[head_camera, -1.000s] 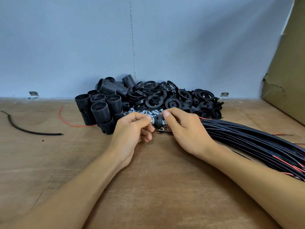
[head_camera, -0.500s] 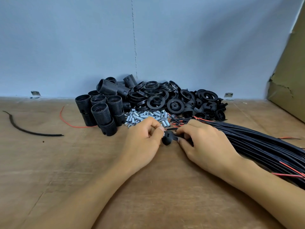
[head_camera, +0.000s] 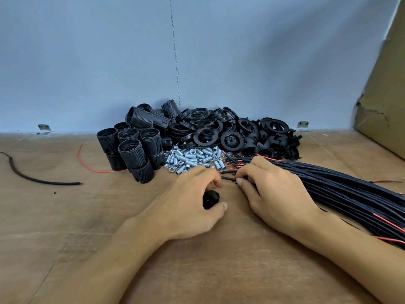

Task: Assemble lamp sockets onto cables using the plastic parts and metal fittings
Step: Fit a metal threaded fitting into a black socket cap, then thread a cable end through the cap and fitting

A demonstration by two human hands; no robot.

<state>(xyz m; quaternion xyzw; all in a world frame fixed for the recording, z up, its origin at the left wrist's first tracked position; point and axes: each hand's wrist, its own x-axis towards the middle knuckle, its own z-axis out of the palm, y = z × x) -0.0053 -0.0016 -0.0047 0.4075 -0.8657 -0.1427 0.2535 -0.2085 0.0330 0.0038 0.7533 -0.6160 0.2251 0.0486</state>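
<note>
My left hand (head_camera: 188, 200) curls around a small black plastic cap (head_camera: 210, 199) low over the wooden table. My right hand (head_camera: 271, 189) lies on the near end of the bundle of black cables (head_camera: 350, 194) and pinches a cable end (head_camera: 228, 178) whose tip points at my left fingers. Silver threaded metal fittings (head_camera: 192, 160) lie in a heap just beyond both hands. Black threaded socket bodies (head_camera: 133, 150) stand behind on the left. Black rings and caps (head_camera: 232, 132) are piled against the wall.
A loose red wire (head_camera: 87, 165) and a short black cable piece (head_camera: 32, 178) lie on the table (head_camera: 197, 270) at left. A cardboard sheet (head_camera: 385, 102) leans at the right. The blue wall closes the back.
Both hands have drawn back from the metal fittings toward me and lower to the table. The black cap now sits deeper in my left hand, and my right hand has gone to the cable ends.
</note>
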